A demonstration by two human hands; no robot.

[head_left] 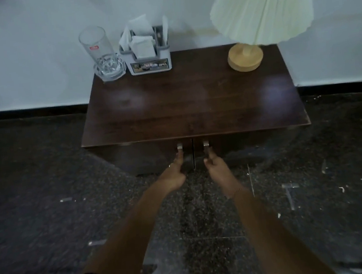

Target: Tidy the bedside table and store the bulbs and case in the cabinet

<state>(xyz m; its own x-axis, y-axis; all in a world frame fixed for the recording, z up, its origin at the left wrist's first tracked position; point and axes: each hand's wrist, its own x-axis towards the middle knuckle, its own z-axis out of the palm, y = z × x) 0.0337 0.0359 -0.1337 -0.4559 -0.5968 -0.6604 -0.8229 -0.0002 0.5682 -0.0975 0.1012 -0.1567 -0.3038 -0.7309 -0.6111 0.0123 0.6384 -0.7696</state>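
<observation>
On the cabinet (146, 158), the left handle (179, 146) is pinched by the left hand (172, 176), the right handle (206, 143) by the right hand (218, 173).

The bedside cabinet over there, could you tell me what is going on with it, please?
A person is reaching down to the cabinet with both hands: the left hand has its fingertips at the left door handle, the right hand at the right door handle. Whether they grip is too small to tell. The cabinet looks shut or nearly so. On top stand a glass, a holder of paper sachets and a lamp; no bulbs or case show.
</observation>
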